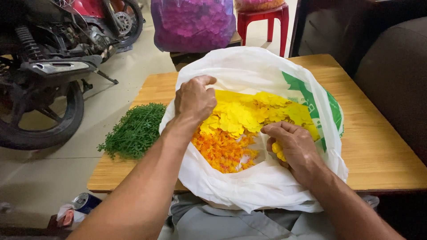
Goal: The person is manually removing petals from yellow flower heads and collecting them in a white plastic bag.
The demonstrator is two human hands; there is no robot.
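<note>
Petals, yellow [249, 113] and orange [222, 151], fill the white plastic bag [249, 186] that sits on the wooden counter [378, 151] right in front of me. Only one view, head cam looking down.

My left hand [194, 98] grips the bag's far-left rim, fingers curled over the edge, holding the mouth open. Closed on plastic, nothing else in it.

My right hand [296, 149] is inside the bag at the near-right side, fingers bent around a small bunch of yellow petals [278, 151]. A few poke out under the thumb. Narrow grip, not a full fist.

Layout inside the bag: yellow pile toward the far side and right, orange pile toward the near-left, a bit of white showing between them. The two colours touch but are mostly unmixed.

Just beside the bag on the left, on the counter: a heap of green plastic stems [135, 131]. No petals on them that I can see.

Progress, my read: early. Bag looks near full, no finished pieces anywhere on the counter, one handful in hand. Nearly all of the pile left to go.

Around: motorbike [44, 66] parked on the floor at left, big clear bag of purple petals [193, 24] past the counter, red plastic stool [262, 20] next to it, a can [85, 202] on the floor near my left knee.
</note>
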